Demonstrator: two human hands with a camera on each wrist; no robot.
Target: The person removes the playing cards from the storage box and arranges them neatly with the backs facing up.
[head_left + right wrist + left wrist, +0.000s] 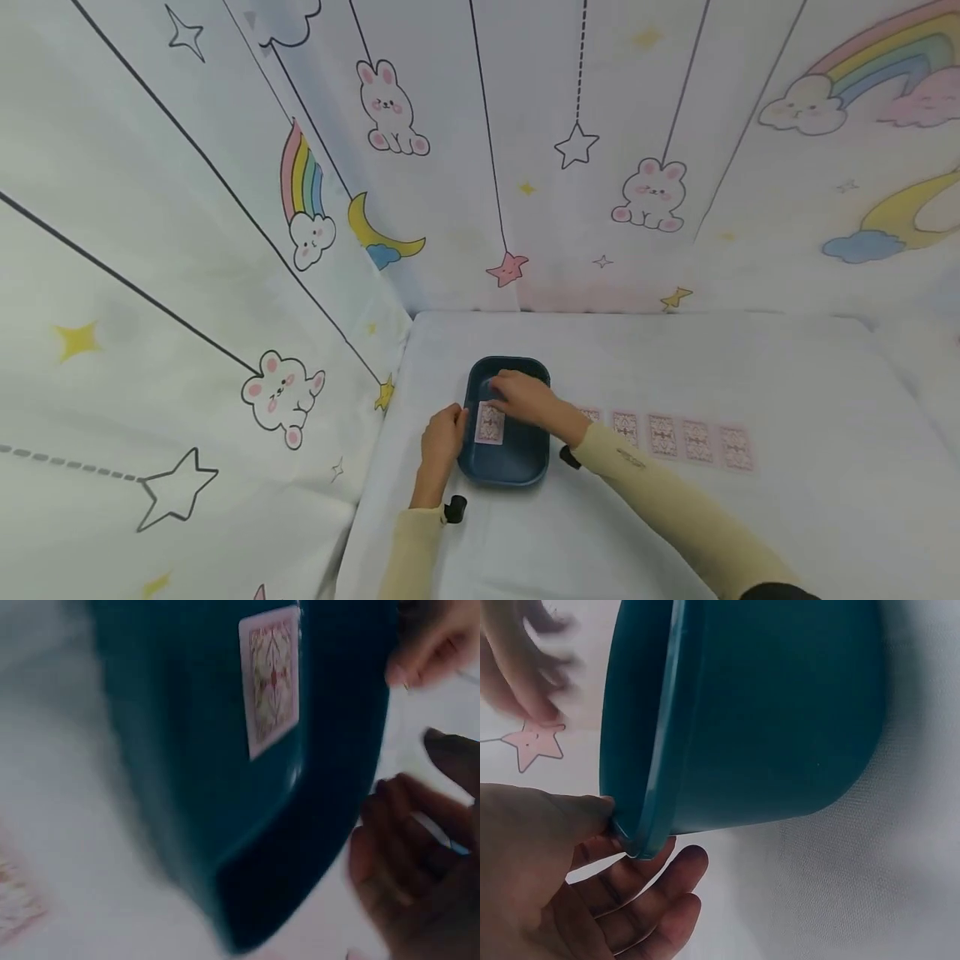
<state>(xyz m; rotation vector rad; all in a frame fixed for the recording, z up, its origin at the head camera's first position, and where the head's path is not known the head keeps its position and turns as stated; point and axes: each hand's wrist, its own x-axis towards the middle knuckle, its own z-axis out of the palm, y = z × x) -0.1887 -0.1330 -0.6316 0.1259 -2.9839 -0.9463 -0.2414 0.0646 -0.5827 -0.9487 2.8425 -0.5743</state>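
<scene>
A deep blue-green plastic basin [517, 467] stands on the white-covered table. My left hand [442, 437] pinches its left rim between thumb and fingers; the left wrist view shows this hand [555, 877] close up at the rim. Inside the basin lies one playing card [490, 423], its red-and-white patterned back facing up; the same card [271, 681] shows in the right wrist view. My right hand [532, 398] reaches over the basin's far part. Its fingers bend loosely in the right wrist view, thumb apart from them, and no object shows in this hand [420, 855].
A row of several playing cards [662, 437], backs up, lies on the table [637, 533] right of the basin. My right forearm [667, 508] crosses before the row and partly covers its left end. A patterned cloth wall [465, 200] rises behind and at the left.
</scene>
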